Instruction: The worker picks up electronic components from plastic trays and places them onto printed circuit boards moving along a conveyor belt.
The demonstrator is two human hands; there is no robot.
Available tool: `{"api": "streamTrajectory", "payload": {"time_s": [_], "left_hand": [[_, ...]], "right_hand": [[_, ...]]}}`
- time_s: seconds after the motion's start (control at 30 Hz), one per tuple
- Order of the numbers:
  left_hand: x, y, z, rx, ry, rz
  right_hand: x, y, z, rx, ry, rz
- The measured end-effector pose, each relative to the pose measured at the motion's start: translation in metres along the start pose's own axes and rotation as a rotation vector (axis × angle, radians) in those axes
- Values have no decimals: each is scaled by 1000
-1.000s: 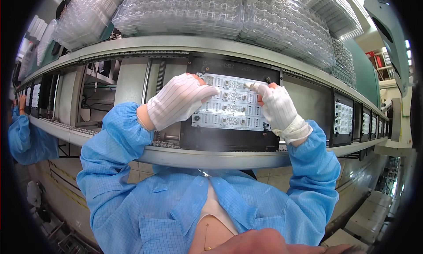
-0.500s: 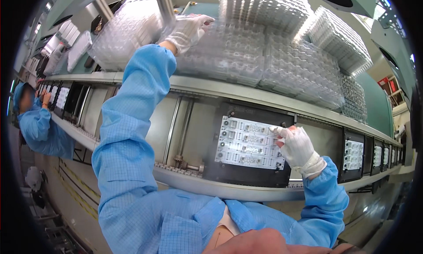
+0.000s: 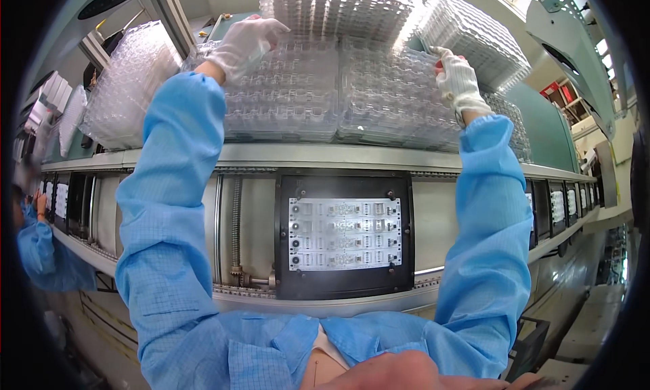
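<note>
My left hand (image 3: 249, 46), in a white glove with bare fingertips, hovers over the left stack of clear plastic trays (image 3: 284, 85). Its fingers are bent and a gap shows between them; I see nothing held. Over the right stack of clear trays (image 3: 393, 95), my right hand (image 3: 463, 82), gloved the same way, has its fingers curled together at the stack's far right part. Whatever may be in them is too small to make out. Between my forearms, a white circuit board panel (image 3: 345, 234) with several strips lies on a black carrier plate (image 3: 344, 285).
The carrier sits on a conveyor with a metal rail (image 3: 325, 156) along its far side. More clear trays are piled at the far left (image 3: 132, 85), far middle (image 3: 338, 7) and far right (image 3: 474, 41). A co-worker in blue (image 3: 40, 248) works at the left end.
My right hand has left the circuit board panel and reached up to the right tray stack. My left hand stays over the left stack. The whole view has shifted and turned.
</note>
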State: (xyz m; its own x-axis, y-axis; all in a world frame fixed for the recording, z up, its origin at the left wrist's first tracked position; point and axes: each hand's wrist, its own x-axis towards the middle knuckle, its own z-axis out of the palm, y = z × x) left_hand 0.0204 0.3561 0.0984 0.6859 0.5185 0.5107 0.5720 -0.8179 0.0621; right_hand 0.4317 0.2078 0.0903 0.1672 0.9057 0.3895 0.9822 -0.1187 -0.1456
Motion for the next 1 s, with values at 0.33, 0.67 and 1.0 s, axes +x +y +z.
{"api": "streamTrajectory", "payload": {"time_s": [0.33,0.67,1.0], "left_hand": [[-129,161,-62,-402,-118,65],[-198,249,-47,-404,-244,99],[-204,262,-29,-355,-255,136]], "right_hand": [[18,34,34,-163,-115,35],[-96,-56,-39,400,67,-262],[-228,-63,-53,460,138,-461]]}}
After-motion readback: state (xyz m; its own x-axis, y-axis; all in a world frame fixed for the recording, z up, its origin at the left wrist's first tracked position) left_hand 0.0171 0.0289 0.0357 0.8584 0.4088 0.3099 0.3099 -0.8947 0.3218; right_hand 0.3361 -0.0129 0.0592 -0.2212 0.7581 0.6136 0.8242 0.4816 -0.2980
